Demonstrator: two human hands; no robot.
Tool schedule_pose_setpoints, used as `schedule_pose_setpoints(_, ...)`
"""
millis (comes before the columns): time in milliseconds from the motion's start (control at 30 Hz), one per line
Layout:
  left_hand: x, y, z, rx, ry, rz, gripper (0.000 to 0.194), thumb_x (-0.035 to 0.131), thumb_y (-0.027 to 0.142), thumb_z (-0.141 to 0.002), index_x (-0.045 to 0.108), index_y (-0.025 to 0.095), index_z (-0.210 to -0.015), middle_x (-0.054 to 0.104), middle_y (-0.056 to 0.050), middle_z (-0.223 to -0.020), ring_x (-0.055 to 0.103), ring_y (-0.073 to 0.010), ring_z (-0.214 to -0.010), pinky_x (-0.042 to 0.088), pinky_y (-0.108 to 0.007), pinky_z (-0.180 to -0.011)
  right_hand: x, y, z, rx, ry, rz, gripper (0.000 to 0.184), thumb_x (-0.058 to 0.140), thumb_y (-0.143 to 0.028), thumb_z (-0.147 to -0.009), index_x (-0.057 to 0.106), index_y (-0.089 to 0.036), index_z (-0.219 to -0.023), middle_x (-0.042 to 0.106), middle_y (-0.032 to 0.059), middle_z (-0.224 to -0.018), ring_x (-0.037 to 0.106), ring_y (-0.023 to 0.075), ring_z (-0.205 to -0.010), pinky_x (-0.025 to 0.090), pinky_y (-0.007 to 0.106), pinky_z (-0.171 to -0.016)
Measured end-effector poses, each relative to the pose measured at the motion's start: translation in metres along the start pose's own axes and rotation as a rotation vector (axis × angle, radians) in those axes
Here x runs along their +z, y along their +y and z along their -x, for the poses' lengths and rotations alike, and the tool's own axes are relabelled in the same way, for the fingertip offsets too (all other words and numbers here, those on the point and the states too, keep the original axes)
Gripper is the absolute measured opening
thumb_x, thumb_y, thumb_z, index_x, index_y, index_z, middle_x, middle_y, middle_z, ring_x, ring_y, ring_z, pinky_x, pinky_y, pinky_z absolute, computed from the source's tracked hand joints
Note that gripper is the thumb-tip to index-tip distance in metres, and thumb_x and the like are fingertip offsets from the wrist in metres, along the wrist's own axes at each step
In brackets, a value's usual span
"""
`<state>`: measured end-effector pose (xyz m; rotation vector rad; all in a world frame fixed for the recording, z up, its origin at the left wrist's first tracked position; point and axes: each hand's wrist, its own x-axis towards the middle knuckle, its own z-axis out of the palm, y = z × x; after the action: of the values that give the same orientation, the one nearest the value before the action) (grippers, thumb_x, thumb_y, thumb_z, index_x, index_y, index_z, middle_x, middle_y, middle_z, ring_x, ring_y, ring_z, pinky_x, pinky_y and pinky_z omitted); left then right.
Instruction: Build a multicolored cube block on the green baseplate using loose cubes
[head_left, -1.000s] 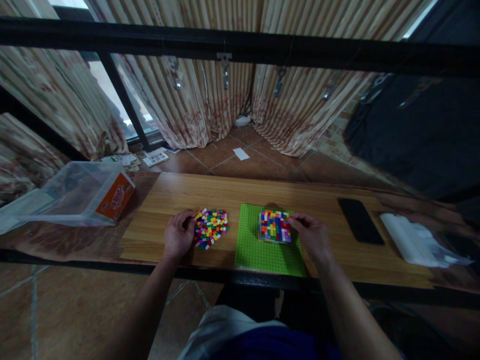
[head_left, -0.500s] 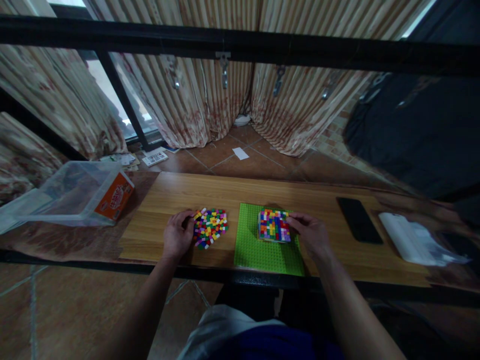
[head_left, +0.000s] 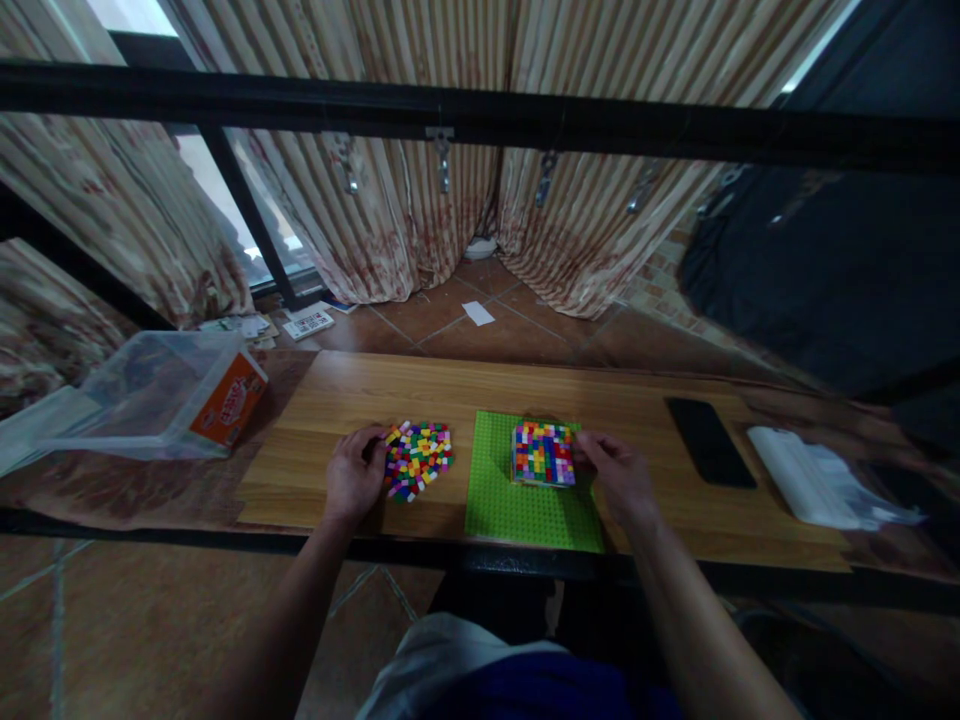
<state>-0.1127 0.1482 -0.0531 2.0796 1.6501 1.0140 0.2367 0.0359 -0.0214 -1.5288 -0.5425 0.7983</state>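
Observation:
A loose pile of small multicoloured toy bricks [head_left: 420, 460] lies on the wooden board. My left hand [head_left: 356, 472] rests at the pile's left edge, its fingers curled together; whatever they hold is too small to make out. Right of the pile is a green studded baseplate [head_left: 495, 515]. On it stands a squarish block built of many coloured bricks [head_left: 543, 455]. My right hand [head_left: 616, 474] is at the block's upper right edge with thumb and forefinger pinched together. I cannot tell whether a brick sits between those fingertips.
A clear plastic box with an orange label [head_left: 231, 402] lies at the left end of the table. On the right are a black phone [head_left: 711, 442] and a white object [head_left: 799, 475] beside clear plastic. A black bar [head_left: 480, 112] crosses beyond the table, in front of curtains.
The view has shifted slightly. Relative to the brick block, my right fingertips have drawn a little to the right. My left hand stays at the pile's left edge.

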Motion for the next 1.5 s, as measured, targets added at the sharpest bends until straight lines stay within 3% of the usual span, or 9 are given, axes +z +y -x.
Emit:
schedule_pose_setpoints(167, 0.002, -0.001, 0.000, 0.011, 0.015, 0.003, 0.023, 0.052, 0.029, -0.085, 0.069, 0.019, -0.095, 0.074, -0.009, -0.100, 0.065, -0.0265, -0.096, 0.051, -0.041, -0.089, -0.006, 0.003, -0.003, -0.022, 0.097, 0.030, 0.048, 0.080, -0.062, -0.057, 0.072, -0.017, -0.071, 0.069, 0.0032, -0.062, 0.056, 0.0115, -0.050, 0.041, 0.023, -0.046)
schedule_pose_setpoints(400, 0.001, 0.001, 0.001, 0.009, 0.006, -0.002, 0.023, 0.051, 0.029, -0.086, 0.070, 0.019, -0.095, 0.074, -0.009, -0.101, 0.065, -0.0262, -0.098, 0.051, -0.041, -0.091, 0.009, 0.007, -0.002, -0.057, 0.012, 0.101, 0.045, 0.080, -0.058, -0.058, 0.073, -0.016, -0.073, 0.071, 0.0038, -0.066, 0.060, 0.0145, -0.055, 0.047, 0.026, -0.053)
schedule_pose_setpoints(733, 0.000, 0.002, 0.000, -0.004, -0.003, -0.003, 0.024, 0.051, 0.029, -0.085, 0.070, 0.019, -0.096, 0.073, -0.009, -0.100, 0.065, -0.0266, -0.097, 0.051, -0.041, -0.091, 0.016, 0.007, 0.005, -0.204, 0.082, 0.256, 0.044, 0.071, -0.058, -0.068, 0.073, -0.016, -0.080, 0.075, 0.0084, -0.078, 0.066, 0.0212, -0.070, 0.051, 0.033, -0.065)
schedule_pose_setpoints(900, -0.001, 0.003, 0.000, 0.013, -0.002, 0.008, 0.022, 0.051, 0.026, -0.085, 0.069, 0.019, -0.095, 0.073, -0.009, -0.103, 0.065, -0.0264, -0.100, 0.050, -0.043, -0.095, 0.013, 0.002, 0.010, -0.316, 0.099, 0.518, 0.042, 0.060, -0.054, -0.080, 0.073, -0.015, -0.086, 0.074, 0.0113, -0.081, 0.066, 0.0231, -0.070, 0.049, 0.035, -0.067)
schedule_pose_setpoints(1033, 0.001, 0.002, 0.001, 0.007, 0.000, 0.009, 0.021, 0.051, 0.026, -0.085, 0.069, 0.020, -0.095, 0.073, -0.009, -0.102, 0.065, -0.0260, -0.100, 0.050, -0.043, -0.094, 0.024, -0.008, 0.032, -0.520, 0.176, 0.613, 0.036, 0.052, -0.045, -0.089, 0.070, -0.016, -0.098, 0.071, 0.0127, -0.092, 0.064, 0.0227, -0.077, 0.050, 0.038, -0.074)
schedule_pose_setpoints(1100, 0.001, 0.002, 0.002, 0.002, 0.001, 0.010, 0.020, 0.051, 0.026, -0.086, 0.068, 0.020, -0.095, 0.073, -0.009, -0.101, 0.065, -0.0258, -0.100, 0.051, -0.042, -0.093, 0.039, -0.012, 0.051, -0.612, 0.106, 0.574, 0.029, 0.050, -0.040, -0.092, 0.070, -0.021, -0.099, 0.070, 0.0102, -0.095, 0.064, 0.0223, -0.085, 0.050, 0.038, -0.080)
schedule_pose_setpoints(1267, 0.002, 0.001, 0.003, 0.002, 0.006, 0.019, 0.020, 0.051, 0.025, -0.086, 0.068, 0.021, -0.095, 0.073, -0.008, -0.101, 0.065, -0.0249, -0.101, 0.051, -0.041, -0.093, 0.095, 0.002, 0.101, -0.718, -0.405, 0.573, 0.018, 0.052, -0.024, -0.093, 0.069, -0.026, -0.098, 0.070, 0.0047, -0.094, 0.065, 0.0202, -0.089, 0.052, 0.035, -0.082)
schedule_pose_setpoints(1367, 0.001, 0.003, 0.003, 0.009, 0.008, 0.026, 0.020, 0.051, 0.025, -0.086, 0.069, 0.021, -0.096, 0.073, -0.008, -0.101, 0.065, -0.0250, -0.101, 0.050, -0.042, -0.094, 0.126, 0.021, 0.119, -0.769, -0.503, 0.621, 0.015, 0.058, -0.019, -0.088, 0.070, -0.024, -0.097, 0.069, 0.0052, -0.096, 0.063, 0.0212, -0.091, 0.051, 0.035, -0.084)
schedule_pose_setpoints(1500, 0.000, 0.004, 0.004, 0.014, 0.014, 0.032, 0.021, 0.051, 0.023, -0.086, 0.069, 0.021, -0.096, 0.073, -0.008, -0.101, 0.065, -0.0248, -0.100, 0.050, -0.042, -0.094, 0.156, 0.038, 0.127, -0.852, -0.514, 0.715, 0.013, 0.068, -0.020, -0.082, 0.070, -0.021, -0.095, 0.067, 0.0076, -0.097, 0.060, 0.0239, -0.091, 0.049, 0.037, -0.084)
